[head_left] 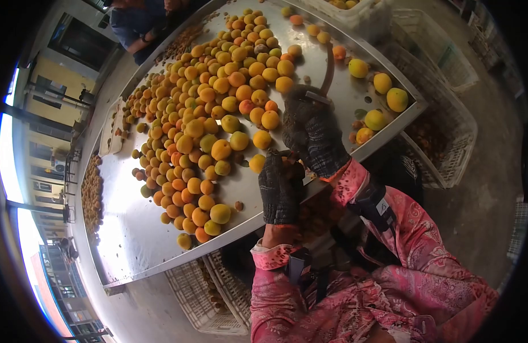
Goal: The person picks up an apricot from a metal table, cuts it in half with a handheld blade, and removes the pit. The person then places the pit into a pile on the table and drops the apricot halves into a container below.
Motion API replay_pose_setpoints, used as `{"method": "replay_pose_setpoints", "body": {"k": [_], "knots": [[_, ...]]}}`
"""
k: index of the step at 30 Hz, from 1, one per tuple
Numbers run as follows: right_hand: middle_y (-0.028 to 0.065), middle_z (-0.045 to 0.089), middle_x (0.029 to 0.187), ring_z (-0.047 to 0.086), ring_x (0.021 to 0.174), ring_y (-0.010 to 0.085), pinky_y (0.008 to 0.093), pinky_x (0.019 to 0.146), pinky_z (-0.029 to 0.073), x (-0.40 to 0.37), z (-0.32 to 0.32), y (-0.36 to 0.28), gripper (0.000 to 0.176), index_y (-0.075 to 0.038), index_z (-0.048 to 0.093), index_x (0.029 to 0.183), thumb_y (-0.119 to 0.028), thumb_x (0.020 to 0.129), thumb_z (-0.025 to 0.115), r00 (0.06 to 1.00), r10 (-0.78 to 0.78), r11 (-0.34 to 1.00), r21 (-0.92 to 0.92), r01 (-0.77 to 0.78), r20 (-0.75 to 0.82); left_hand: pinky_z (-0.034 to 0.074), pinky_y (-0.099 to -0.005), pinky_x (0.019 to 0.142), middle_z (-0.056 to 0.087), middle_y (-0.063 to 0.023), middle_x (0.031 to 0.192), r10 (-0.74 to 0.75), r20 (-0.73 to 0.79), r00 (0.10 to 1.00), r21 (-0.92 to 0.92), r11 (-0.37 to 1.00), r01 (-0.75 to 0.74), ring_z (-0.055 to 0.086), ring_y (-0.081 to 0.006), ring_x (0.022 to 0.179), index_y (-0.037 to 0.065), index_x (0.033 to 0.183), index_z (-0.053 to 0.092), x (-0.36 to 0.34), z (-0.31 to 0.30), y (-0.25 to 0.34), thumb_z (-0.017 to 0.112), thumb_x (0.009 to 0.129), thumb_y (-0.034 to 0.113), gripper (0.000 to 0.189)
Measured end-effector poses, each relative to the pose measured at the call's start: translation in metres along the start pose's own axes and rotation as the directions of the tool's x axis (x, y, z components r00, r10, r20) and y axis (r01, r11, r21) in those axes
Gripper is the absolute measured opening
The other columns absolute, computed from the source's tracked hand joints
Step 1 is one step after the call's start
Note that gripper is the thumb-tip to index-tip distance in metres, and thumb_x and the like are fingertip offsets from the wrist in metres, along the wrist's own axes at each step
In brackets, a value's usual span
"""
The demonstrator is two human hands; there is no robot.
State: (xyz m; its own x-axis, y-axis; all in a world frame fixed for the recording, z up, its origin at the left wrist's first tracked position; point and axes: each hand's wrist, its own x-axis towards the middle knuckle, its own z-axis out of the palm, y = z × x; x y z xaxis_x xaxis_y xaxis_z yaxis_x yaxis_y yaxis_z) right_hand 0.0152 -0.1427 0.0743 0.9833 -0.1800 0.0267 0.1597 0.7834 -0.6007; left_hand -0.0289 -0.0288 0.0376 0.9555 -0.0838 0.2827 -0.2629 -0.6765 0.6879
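Note:
My left hand, in a dark knitted glove, is closed at the table's near edge. An orange-brown apricot, mostly hidden, shows between it and my right hand. Also gloved, my right hand is curled with its fingers turned down towards the left one; I cannot tell what is in it. A pale narrow strip lies across its far end, with a curved brown band beyond. Just left of the hands lie loose apricots, at the edge of a large heap of yellow and orange ones.
The metal table has a raised rim. More apricots lie at its right corner, and small brown pieces at its far left. Plastic crates stand right of the table and below its front edge. Another person stands across it.

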Motion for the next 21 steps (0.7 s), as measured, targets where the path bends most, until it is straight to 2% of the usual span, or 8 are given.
{"method": "replay_pose_setpoints", "body": {"k": [2, 5, 7, 9, 11, 13, 17, 21], "knots": [[-0.0011, 0.055, 0.072, 0.052, 0.058, 0.0075, 0.021, 0.05, 0.044, 0.003, -0.003, 0.002, 0.023, -0.009, 0.057, 0.1, -0.014, 0.079, 0.064, 0.989, -0.023, 0.996, -0.083, 0.035, 0.145, 0.046, -0.0327, 0.064, 0.06, -0.0103, 0.081, -0.075, 0.071, 0.995, -0.029, 0.997, 0.077, 0.059, -0.0221, 0.073, 0.0, 0.098, 0.053, 0.005, 0.0, -0.006, 0.062, 0.076, 0.014, 0.028], [0.0033, 0.063, 0.085, 0.06, 0.084, 0.0138, 0.0262, 0.071, 0.048, -0.009, 0.011, 0.001, 0.02, -0.006, 0.059, 0.097, -0.011, 0.078, 0.062, 0.842, -0.322, 0.531, -0.654, 0.539, 0.433, 0.047, -0.031, 0.066, 0.06, -0.0067, 0.083, 0.277, 0.155, 0.948, 0.332, 0.889, -0.314, 0.059, -0.0204, 0.076, 0.003, 0.103, 0.05, 0.008, -0.005, -0.002, 0.063, 0.076, 0.022, 0.035], [0.0055, 0.064, 0.094, 0.06, 0.088, 0.0141, 0.0281, 0.075, 0.048, -0.021, 0.015, 0.004, 0.022, -0.006, 0.061, 0.097, -0.011, 0.076, 0.066, 0.79, -0.168, 0.729, -0.466, 0.502, 0.589, 0.047, -0.0305, 0.067, 0.06, -0.0062, 0.084, 0.097, 0.093, 0.991, -0.088, 0.992, -0.088, 0.059, -0.0201, 0.077, 0.004, 0.105, 0.048, 0.005, 0.012, -0.028, 0.064, 0.076, 0.021, 0.038], [0.0066, 0.065, 0.094, 0.061, 0.084, 0.0141, 0.028, 0.074, 0.048, -0.018, 0.013, 0.01, 0.027, -0.006, 0.06, 0.1, -0.013, 0.075, 0.067, 0.602, -0.283, 0.494, -0.424, 0.759, 0.747, 0.047, -0.0301, 0.068, 0.06, -0.0057, 0.084, -0.098, 0.107, 0.99, -0.499, 0.856, 0.138, 0.059, -0.0198, 0.078, 0.004, 0.107, 0.046, 0.002, 0.028, -0.054, 0.065, 0.075, 0.02, 0.041], [0.0055, 0.065, 0.093, 0.062, 0.082, 0.0141, 0.0271, 0.072, 0.049, -0.021, 0.016, 0.012, 0.027, -0.005, 0.06, 0.1, -0.016, 0.076, 0.068, 0.634, -0.39, 0.424, -0.481, 0.768, 0.668, 0.047, -0.0298, 0.069, 0.06, -0.0055, 0.084, -0.184, 0.139, 0.973, -0.67, 0.706, 0.23, 0.059, -0.0196, 0.078, 0.005, 0.108, 0.045, 0.003, 0.016, -0.039, 0.065, 0.074, 0.02, 0.042], [0.0037, 0.064, 0.091, 0.06, 0.08, 0.0118, 0.0258, 0.068, 0.048, -0.022, 0.017, 0.012, 0.026, -0.004, 0.06, 0.099, -0.018, 0.078, 0.067, 0.845, -0.313, 0.717, -0.475, 0.509, 0.433, 0.046, -0.0322, 0.061, 0.058, -0.0058, 0.082, -0.518, 0.24, 0.821, -0.867, 0.266, 0.421, 0.054, -0.0184, 0.067, 0.004, 0.098, 0.053, 0.007, -0.02, 0.024, 0.044, 0.091, 0.028, 0.026], [0.0071, 0.063, 0.093, 0.06, 0.087, 0.0099, 0.0242, 0.075, 0.048, -0.015, 0.011, -0.014, 0.032, -0.004, 0.056, 0.109, -0.012, 0.08, 0.064, 0.953, -0.115, 0.918, -0.337, 0.209, 0.28, 0.047, -0.03, 0.071, 0.06, -0.0076, 0.091, -0.427, 0.193, 0.883, -0.521, 0.718, 0.461, 0.059, -0.0188, 0.079, 0.004, 0.113, 0.041, 0.003, -0.025, 0.017, 0.066, 0.069, 0.006, 0.05], [0.0125, 0.061, 0.096, 0.061, 0.087, 0.0231, 0.0324, 0.077, 0.047, -0.022, -0.006, -0.006, 0.039, -0.006, 0.054, 0.11, -0.019, 0.075, 0.067, 0.889, 0.295, 0.381, -0.896, 0.227, 0.351, 0.046, -0.0325, 0.073, 0.061, -0.0096, 0.092, -0.318, -0.025, 0.948, -0.146, 0.939, 0.311, 0.06, -0.0257, 0.084, 0.004, 0.11, 0.043, -0.002, -0.016, 0.007, 0.064, 0.067, 0.001, 0.048]]}}
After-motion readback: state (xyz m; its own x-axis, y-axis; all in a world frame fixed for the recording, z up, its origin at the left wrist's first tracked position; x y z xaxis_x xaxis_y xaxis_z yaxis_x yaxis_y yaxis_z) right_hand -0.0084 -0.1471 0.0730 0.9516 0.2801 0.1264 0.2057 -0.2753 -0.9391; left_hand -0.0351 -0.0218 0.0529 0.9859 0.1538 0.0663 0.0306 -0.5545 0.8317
